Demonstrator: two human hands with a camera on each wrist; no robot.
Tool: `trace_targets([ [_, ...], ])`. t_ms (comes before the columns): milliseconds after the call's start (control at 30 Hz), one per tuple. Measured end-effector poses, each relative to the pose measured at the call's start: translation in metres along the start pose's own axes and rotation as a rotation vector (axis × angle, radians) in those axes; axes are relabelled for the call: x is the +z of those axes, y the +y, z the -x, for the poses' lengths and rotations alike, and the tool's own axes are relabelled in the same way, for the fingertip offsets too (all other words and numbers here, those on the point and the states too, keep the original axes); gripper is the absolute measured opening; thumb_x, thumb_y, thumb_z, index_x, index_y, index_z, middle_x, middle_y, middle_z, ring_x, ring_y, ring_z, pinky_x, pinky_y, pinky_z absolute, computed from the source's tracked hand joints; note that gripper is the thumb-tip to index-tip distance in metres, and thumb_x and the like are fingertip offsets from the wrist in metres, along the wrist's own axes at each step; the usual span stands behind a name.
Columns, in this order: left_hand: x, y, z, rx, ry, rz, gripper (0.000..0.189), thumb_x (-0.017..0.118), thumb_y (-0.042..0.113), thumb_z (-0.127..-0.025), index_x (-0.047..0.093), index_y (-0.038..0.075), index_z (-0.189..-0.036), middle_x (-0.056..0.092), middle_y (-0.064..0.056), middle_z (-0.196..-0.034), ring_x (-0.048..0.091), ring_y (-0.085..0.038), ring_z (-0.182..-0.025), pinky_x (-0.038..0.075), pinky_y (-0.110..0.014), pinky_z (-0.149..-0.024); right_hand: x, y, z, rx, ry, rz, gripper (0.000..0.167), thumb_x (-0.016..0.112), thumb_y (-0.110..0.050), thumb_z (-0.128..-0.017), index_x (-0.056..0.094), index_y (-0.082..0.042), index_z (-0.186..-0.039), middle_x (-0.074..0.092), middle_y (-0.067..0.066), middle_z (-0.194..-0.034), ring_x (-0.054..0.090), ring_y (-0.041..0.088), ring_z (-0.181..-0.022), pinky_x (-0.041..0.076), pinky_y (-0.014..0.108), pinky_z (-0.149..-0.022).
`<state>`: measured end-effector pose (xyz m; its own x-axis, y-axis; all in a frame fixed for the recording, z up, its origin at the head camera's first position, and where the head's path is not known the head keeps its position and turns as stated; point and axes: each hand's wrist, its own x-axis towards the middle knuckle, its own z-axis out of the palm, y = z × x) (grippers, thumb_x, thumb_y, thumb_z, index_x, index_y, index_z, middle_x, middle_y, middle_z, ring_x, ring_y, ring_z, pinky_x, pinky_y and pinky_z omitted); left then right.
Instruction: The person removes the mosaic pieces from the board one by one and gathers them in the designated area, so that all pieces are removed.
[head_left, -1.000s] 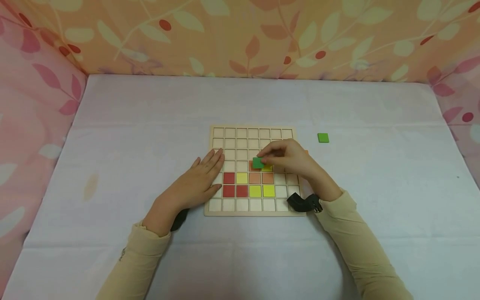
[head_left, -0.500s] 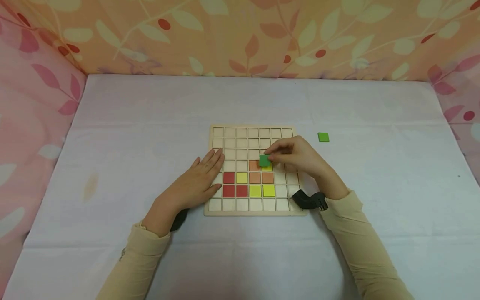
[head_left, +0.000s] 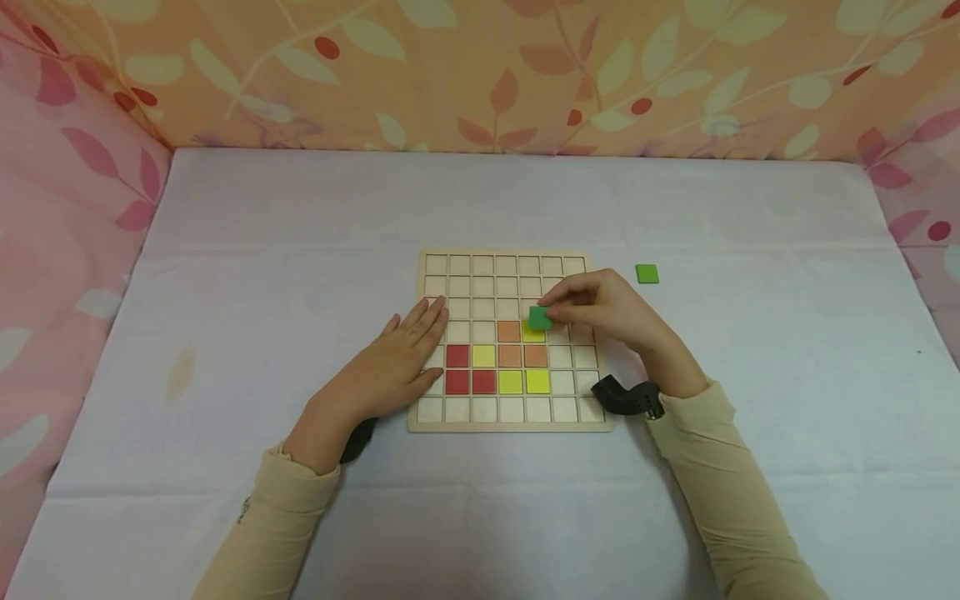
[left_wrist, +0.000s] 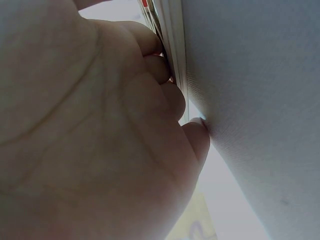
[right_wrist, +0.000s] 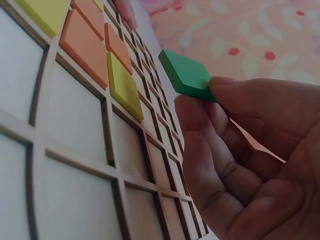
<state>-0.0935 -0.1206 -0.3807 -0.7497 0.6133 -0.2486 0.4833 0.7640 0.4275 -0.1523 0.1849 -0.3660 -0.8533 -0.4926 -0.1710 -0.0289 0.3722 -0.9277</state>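
Right hand (head_left: 600,308): pinches one tile between thumb and fingertips at its right-hand edge.
Green tile (right_wrist: 187,72): held above the board, touching none of it; in the head view it overlaps the far edge of a yellow tile (head_left: 534,335). It projects leftward from the fingertips. Square, so no long axis; tilted, thick-edged, smooth and matt, probably painted wood.
Board (head_left: 510,427): directly below the held tile; square, pale wood, thin raised strips dividing it into square cells, many bare.
Seated tiles: three red tiles (head_left: 457,382), three orange tiles (head_left: 509,357), four yellow tiles in all; flat, grouped on the near half.
Left hand (head_left: 397,362): laid along the board's left edge, fingers extended, grasping nothing; farther from the held tile.
Spare green tile (head_left: 647,273): flat on the cloth beyond the board's right edge, nearer the right hand.
Cloth (head_left: 480,517): white, lightly creased.
Backdrop (head_left: 480,75): leaf-printed fabric, orange behind, pink at the sides.
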Motion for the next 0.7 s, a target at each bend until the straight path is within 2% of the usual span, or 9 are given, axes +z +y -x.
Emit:
trace_targets([
  [700,-0.001,0.000,0.001,0.000,0.001,0.005,0.071,0.047,0.028,-0.098,0.006,0.001,-0.150,-0.003,-0.010,-0.158,-0.006,-0.023,-0.144,0.008,-0.049,-0.113,-0.012,0.002,0.004,0.020,0.011,0.027,0.017,0.069,-0.002,-0.084,0.070,0.005,-0.099,0.068,0.010,-0.091,0.060,0.010,-0.071,0.049,0.022,-0.064],
])
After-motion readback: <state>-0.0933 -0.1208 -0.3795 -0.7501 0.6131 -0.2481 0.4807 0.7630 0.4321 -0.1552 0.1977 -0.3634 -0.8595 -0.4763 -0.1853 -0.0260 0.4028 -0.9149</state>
